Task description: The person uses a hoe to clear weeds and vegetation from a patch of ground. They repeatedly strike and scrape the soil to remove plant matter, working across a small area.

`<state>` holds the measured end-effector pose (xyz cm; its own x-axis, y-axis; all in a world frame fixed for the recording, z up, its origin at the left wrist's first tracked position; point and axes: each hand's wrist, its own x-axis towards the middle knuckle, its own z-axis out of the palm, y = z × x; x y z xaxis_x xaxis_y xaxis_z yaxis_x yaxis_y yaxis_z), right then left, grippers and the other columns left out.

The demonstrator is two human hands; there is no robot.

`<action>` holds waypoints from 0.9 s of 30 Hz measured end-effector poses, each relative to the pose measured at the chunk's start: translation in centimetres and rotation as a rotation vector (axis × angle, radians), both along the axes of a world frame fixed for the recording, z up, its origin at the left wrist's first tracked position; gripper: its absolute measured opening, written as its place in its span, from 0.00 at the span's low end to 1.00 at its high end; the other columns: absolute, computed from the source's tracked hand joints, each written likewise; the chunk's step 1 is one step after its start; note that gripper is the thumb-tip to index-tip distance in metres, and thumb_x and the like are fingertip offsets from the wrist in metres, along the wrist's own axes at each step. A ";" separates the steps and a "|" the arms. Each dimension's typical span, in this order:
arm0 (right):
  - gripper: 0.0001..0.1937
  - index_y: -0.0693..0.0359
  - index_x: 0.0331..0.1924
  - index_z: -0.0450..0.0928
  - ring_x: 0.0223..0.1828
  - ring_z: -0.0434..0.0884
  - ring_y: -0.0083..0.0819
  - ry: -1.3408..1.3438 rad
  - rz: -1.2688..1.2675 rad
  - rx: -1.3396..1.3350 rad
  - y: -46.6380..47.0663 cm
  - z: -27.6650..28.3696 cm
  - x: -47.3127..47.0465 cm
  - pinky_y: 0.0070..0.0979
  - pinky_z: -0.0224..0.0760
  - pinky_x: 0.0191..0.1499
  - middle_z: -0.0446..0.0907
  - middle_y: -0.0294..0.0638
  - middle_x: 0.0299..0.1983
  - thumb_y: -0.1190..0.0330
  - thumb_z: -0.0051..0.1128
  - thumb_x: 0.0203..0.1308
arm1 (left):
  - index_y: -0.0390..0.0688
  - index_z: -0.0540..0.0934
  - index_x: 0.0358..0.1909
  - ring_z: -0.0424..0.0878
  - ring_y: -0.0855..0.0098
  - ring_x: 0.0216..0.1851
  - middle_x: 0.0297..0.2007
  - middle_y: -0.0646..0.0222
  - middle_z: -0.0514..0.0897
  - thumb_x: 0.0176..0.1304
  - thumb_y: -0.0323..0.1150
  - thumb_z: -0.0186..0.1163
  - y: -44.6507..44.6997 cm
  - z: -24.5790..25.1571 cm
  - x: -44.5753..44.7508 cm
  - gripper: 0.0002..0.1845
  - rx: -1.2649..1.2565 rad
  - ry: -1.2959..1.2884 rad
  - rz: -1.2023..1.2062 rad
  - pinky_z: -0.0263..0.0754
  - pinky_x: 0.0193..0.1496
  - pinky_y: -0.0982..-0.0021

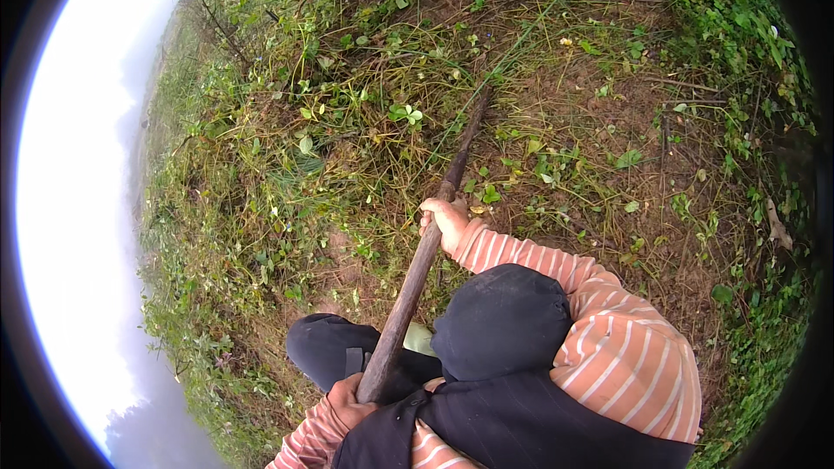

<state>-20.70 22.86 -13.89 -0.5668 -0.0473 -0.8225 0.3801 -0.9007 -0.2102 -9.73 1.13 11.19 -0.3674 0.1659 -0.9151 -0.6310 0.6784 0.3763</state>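
A long-handled tool with a wooden shaft (410, 290) runs from my lap up to the ground ahead. Near the shaft's lower end my left hand (350, 402) is closed around it, close to my dark vest. Farther up, just below the dark, tapering front part (466, 150), my right hand (446, 220) grips the same shaft. The tip of that part lies among cut grass and weeds, so its full shape is hidden. My knees in dark trousers (502, 322) are bent on both sides of the shaft.
Low weeds and flattened stems (313, 124) cover the slope at the left. Bare reddish soil with loose stalks (606, 104) shows at the right, with denser leafy plants (769, 312) beyond. Thin branches (212, 13) stand at the upper left, and a dry leaf (776, 227) lies at the right.
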 end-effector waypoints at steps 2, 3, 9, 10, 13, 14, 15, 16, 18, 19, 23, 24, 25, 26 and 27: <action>0.06 0.64 0.25 0.68 0.15 0.72 0.29 -0.013 -0.074 0.049 1.8 1.3 -0.2 0.31 0.69 0.17 0.69 0.38 0.17 0.76 0.56 0.45 | 0.33 0.72 0.41 0.74 0.80 0.28 0.26 0.72 0.76 0.44 0.27 0.61 1.7 0.0 -1.4 0.19 0.073 -0.030 -0.044 0.70 0.31 0.76; 0.07 0.63 0.25 0.68 0.15 0.71 0.28 0.066 -0.141 0.099 3.4 1.4 -0.2 0.29 0.68 0.17 0.68 0.37 0.17 0.75 0.56 0.45 | 0.33 0.71 0.42 0.74 0.79 0.25 0.25 0.71 0.76 0.44 0.27 0.60 2.5 -0.2 -2.0 0.20 0.082 -0.078 -0.075 0.70 0.29 0.76; 0.07 0.58 0.23 0.65 0.17 0.66 0.18 0.431 -0.410 0.262 15.1 0.9 -2.0 0.21 0.63 0.20 0.65 0.31 0.17 0.73 0.50 0.54 | 0.33 0.68 0.37 0.72 0.75 0.15 0.19 0.66 0.73 0.43 0.28 0.58 6.2 -6.1 -7.3 0.18 0.227 0.119 -0.355 0.66 0.18 0.73; 0.07 0.58 0.23 0.65 0.17 0.66 0.18 0.310 -0.407 0.280 15.0 0.9 -2.6 0.21 0.63 0.20 0.65 0.31 0.17 0.73 0.50 0.53 | 0.33 0.68 0.36 0.72 0.74 0.15 0.19 0.66 0.73 0.43 0.28 0.58 6.2 -6.3 -7.8 0.17 0.172 0.108 -0.364 0.66 0.18 0.72; 0.06 0.59 0.23 0.65 0.16 0.67 0.20 0.075 -0.279 0.226 9.0 0.9 -4.2 0.22 0.64 0.20 0.66 0.31 0.17 0.74 0.50 0.52 | 0.32 0.69 0.37 0.72 0.75 0.15 0.19 0.65 0.73 0.44 0.29 0.59 5.2 -4.3 -7.1 0.18 -0.017 0.067 -0.258 0.66 0.19 0.72; 0.05 0.59 0.24 0.66 0.15 0.67 0.23 -0.012 -0.104 0.118 4.5 0.7 -4.7 0.24 0.67 0.20 0.66 0.33 0.16 0.75 0.51 0.50 | 0.31 0.68 0.41 0.72 0.75 0.16 0.19 0.66 0.74 0.44 0.28 0.59 4.5 -2.6 -5.3 0.21 -0.078 0.002 -0.078 0.67 0.19 0.72; 0.05 0.61 0.25 0.66 0.14 0.68 0.25 -0.171 0.096 0.019 -0.8 0.6 -5.3 0.26 0.69 0.21 0.66 0.35 0.15 0.77 0.51 0.49 | 0.30 0.70 0.43 0.73 0.76 0.17 0.20 0.67 0.75 0.42 0.29 0.61 3.9 -1.0 -3.0 0.24 -0.218 -0.075 0.065 0.67 0.19 0.74; 0.16 0.67 0.40 0.57 0.12 0.68 0.27 -0.144 0.242 -0.048 -4.4 0.3 -4.9 0.29 0.71 0.15 0.66 0.37 0.16 0.80 0.51 0.49 | 0.31 0.73 0.41 0.75 0.75 0.21 0.22 0.67 0.76 0.39 0.30 0.63 2.5 1.0 -1.6 0.24 -0.381 0.060 0.083 0.69 0.24 0.75; 0.10 0.67 0.34 0.61 0.10 0.69 0.30 -0.061 0.291 -0.060 -10.4 0.0 -4.1 0.31 0.70 0.13 0.70 0.41 0.17 0.79 0.50 0.49 | 0.33 0.76 0.35 0.76 0.73 0.28 0.26 0.64 0.80 0.33 0.30 0.66 1.4 2.8 2.6 0.22 -0.530 0.154 0.129 0.70 0.34 0.74; 0.08 0.66 0.29 0.63 0.10 0.69 0.31 0.039 0.409 -0.103 -12.1 -0.1 -4.0 0.31 0.69 0.13 0.70 0.42 0.15 0.77 0.50 0.48 | 0.35 0.77 0.34 0.77 0.75 0.28 0.26 0.65 0.80 0.31 0.30 0.67 1.3 3.1 4.8 0.21 -0.574 0.182 0.159 0.70 0.34 0.74; 0.05 0.67 0.21 0.69 0.10 0.72 0.31 0.059 0.549 -0.108 -13.9 2.8 -5.0 0.29 0.72 0.13 0.71 0.41 0.12 0.77 0.55 0.45 | 0.37 0.77 0.34 0.77 0.77 0.28 0.24 0.67 0.80 0.35 0.29 0.68 0.9 4.0 7.5 0.19 -0.524 0.229 0.333 0.70 0.35 0.75; 0.05 0.67 0.22 0.69 0.10 0.72 0.31 0.031 0.544 -0.074 -13.2 3.4 -5.1 0.29 0.72 0.14 0.71 0.42 0.13 0.77 0.55 0.45 | 0.37 0.77 0.35 0.77 0.78 0.29 0.24 0.68 0.80 0.36 0.29 0.68 1.0 4.0 7.1 0.19 -0.580 0.252 0.305 0.70 0.36 0.75; 0.05 0.67 0.22 0.68 0.11 0.72 0.32 -0.041 0.558 -0.050 -12.4 4.0 -4.8 0.30 0.72 0.14 0.71 0.42 0.14 0.78 0.55 0.45 | 0.36 0.77 0.35 0.77 0.78 0.29 0.25 0.68 0.80 0.36 0.29 0.67 1.3 4.1 6.6 0.19 -0.623 0.268 0.275 0.70 0.36 0.76; 0.06 0.67 0.24 0.68 0.13 0.73 0.31 -0.026 0.524 -0.059 -11.3 4.1 -4.6 0.30 0.72 0.15 0.71 0.42 0.15 0.77 0.55 0.45 | 0.35 0.77 0.37 0.76 0.78 0.31 0.27 0.70 0.80 0.37 0.30 0.68 1.4 4.2 5.8 0.21 -0.479 0.150 0.362 0.70 0.38 0.75; 0.08 0.65 0.26 0.67 0.15 0.73 0.30 0.005 0.477 -0.003 -9.9 4.1 -4.2 0.29 0.73 0.16 0.70 0.40 0.16 0.77 0.56 0.45 | 0.35 0.76 0.37 0.76 0.79 0.31 0.28 0.70 0.80 0.37 0.30 0.68 1.6 4.2 5.0 0.21 -0.380 0.166 0.343 0.70 0.38 0.75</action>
